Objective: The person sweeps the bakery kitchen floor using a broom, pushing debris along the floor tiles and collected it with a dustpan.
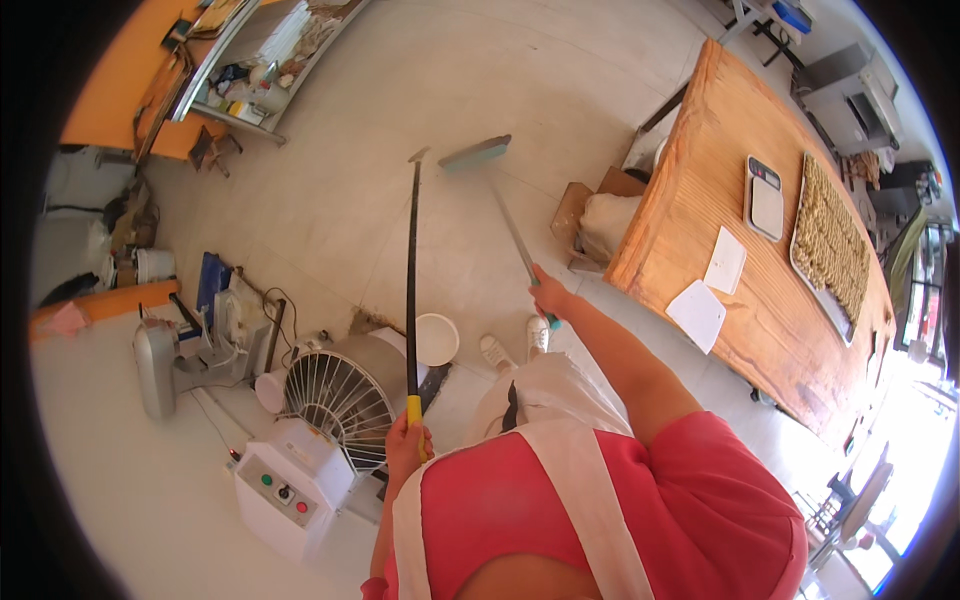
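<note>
My left hand [408, 440], at the lower middle, is closed round the yellow grip of a long black pole [412, 270]. The pole reaches forward to a small flat head near the floor; its exact kind is unclear. Farther right, my right hand [547, 292] is wrapped round the grey handle of a broom [475, 153], close to its teal end. The broom's wide teal head with dark bristles lies just right of the pole's head, slightly blurred.
At left stands a dough mixer [345, 395] with a wire guard, and a white bucket [436, 340] beside it. A wooden table [670, 240] on the right bears a scale [766, 205] and a tray of small pieces [800, 265]. A shelf cart [245, 115] stands far left.
</note>
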The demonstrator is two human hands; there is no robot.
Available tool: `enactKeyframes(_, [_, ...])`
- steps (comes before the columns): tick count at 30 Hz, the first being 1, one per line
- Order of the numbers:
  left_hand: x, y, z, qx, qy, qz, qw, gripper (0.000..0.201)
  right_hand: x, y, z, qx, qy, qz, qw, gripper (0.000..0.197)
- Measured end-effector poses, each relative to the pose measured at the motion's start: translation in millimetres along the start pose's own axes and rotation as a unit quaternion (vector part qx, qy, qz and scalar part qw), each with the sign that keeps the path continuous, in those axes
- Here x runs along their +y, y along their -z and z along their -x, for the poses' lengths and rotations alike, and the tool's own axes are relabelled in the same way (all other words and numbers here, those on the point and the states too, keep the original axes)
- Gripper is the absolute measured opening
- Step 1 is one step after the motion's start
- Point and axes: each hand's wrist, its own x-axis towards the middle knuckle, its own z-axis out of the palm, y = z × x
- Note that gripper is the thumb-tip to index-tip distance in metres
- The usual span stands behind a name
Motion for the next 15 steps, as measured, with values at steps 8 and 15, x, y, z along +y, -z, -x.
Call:
enactKeyframes(8, [-17,17,12,0.053,-0.011,0.063,0.997,0.036,51,6,133,-0.060,-0.273,-0.131,0.951,0.063])
enactKeyframes(15, [-14,52,-17,0.067,-0.002,0.038,0.997,0.036,-10,-41,1,-0.052,-0.219,-0.133,0.965,0.055])
